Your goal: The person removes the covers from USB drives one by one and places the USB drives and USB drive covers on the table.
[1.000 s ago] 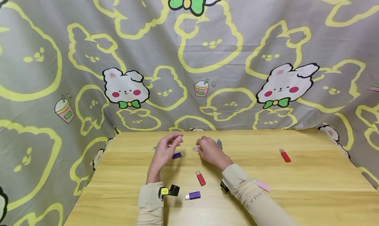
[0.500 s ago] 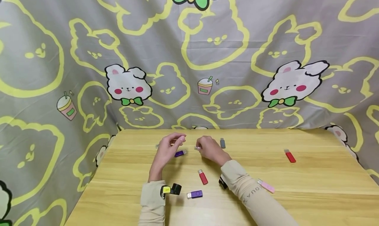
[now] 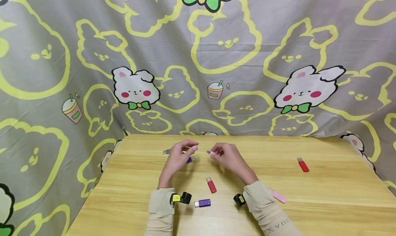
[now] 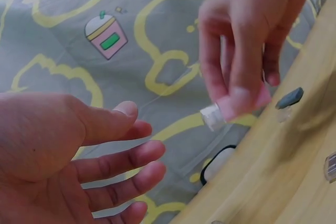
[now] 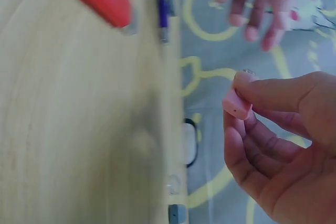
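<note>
My right hand [image 3: 230, 157] pinches a pink USB flash drive [image 3: 212, 154] between thumb and fingers, raised off the table. In the left wrist view, the metal plug of this flash drive [image 4: 227, 110] points toward my left hand [image 4: 100, 166]. The left hand [image 3: 179, 157] hovers opposite with fingers loosely bent and holds nothing; the two hands are apart. Below and behind the left hand lie a purple flash drive [image 3: 190, 159] and a grey one [image 3: 167, 152], both partly covered. A dark grey flash drive [image 4: 290, 98] beyond the right hand is hidden in the head view.
On the wooden table [image 3: 334, 201] lie a red flash drive [image 3: 211, 185], another purple flash drive [image 3: 202, 203], a second pink flash drive [image 3: 279, 196] by the right sleeve, and a red flash drive [image 3: 303, 165] at far right. A patterned curtain [image 3: 173, 126] hangs behind the table.
The right hand has lifted the pink flash drive from the table, turning so its plug shows. It now covers the dark grey flash drive in the head view. The left hand has barely moved.
</note>
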{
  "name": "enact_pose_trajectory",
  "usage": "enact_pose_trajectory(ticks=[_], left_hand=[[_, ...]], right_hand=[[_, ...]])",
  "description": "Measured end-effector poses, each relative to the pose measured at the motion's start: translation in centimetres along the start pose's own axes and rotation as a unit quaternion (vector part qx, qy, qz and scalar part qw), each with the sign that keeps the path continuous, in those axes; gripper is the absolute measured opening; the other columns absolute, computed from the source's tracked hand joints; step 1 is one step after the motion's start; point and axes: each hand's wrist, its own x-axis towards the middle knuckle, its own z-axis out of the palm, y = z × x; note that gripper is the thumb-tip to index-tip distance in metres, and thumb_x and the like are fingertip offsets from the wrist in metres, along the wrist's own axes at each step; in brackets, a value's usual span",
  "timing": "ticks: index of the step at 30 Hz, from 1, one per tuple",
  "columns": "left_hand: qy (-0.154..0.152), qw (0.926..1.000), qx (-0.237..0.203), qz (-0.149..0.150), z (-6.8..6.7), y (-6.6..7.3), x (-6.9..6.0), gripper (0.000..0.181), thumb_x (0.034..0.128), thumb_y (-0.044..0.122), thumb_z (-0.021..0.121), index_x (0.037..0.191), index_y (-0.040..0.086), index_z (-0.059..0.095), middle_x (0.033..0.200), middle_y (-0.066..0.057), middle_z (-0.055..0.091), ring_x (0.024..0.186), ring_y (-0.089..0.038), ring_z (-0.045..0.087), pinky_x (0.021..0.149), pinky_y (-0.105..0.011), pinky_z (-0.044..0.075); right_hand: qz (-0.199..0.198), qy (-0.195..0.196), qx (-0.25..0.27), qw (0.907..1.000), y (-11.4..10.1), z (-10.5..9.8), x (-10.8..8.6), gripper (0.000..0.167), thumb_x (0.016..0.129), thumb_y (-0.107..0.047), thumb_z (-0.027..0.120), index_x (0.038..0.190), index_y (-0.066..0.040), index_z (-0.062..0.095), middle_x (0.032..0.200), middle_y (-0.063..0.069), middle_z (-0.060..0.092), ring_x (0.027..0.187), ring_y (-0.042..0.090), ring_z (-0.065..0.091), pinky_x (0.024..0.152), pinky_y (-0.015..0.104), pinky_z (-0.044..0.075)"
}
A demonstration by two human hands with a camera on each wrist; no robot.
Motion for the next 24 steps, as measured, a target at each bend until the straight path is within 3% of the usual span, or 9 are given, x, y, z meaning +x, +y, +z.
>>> enact_pose_trajectory(ticks=[5, 14, 24], left_hand=[[-0.021, 0.9997, -0.013, -0.006, 1.0, 0.4, 0.1, 0.018, 0.1005, 0.011, 0.067, 0.116, 0.006, 0.074, 0.106, -0.006, 0.074, 0.091, -0.021, 0.069, 0.078, -0.033, 0.055], [-0.053, 0.9978, -0.038, 0.008, 2.5, 1.0, 0.2, 0.018, 0.0989, 0.011, 0.069, 0.115, 0.004, 0.074, 0.109, -0.010, 0.075, 0.092, -0.023, 0.070, 0.079, -0.034, 0.054], [-0.057, 0.9940, -0.093, 0.011, 4.1, 1.5, 0.5, 0.018, 0.0945, 0.003, 0.072, 0.111, -0.004, 0.072, 0.105, -0.020, 0.073, 0.092, -0.035, 0.068, 0.072, -0.025, 0.053]], right_hand=[[0.025, 0.012, 0.057, 0.9980, -0.1, -1.2, -1.1, 0.006, 0.090, -0.012, 0.081, 0.094, -0.009, 0.077, 0.082, -0.003, 0.071, 0.076, 0.013, 0.066, 0.071, 0.028, 0.057], [0.014, 0.017, 0.097, 0.9950, 0.5, -1.9, -1.8, 0.009, 0.090, -0.013, 0.081, 0.097, -0.008, 0.078, 0.087, 0.001, 0.074, 0.079, 0.015, 0.069, 0.073, 0.029, 0.058], [0.012, 0.017, 0.096, 0.9952, 0.5, -2.0, -2.3, 0.010, 0.088, -0.012, 0.082, 0.096, -0.008, 0.078, 0.088, 0.001, 0.076, 0.078, 0.014, 0.070, 0.071, 0.028, 0.058]])
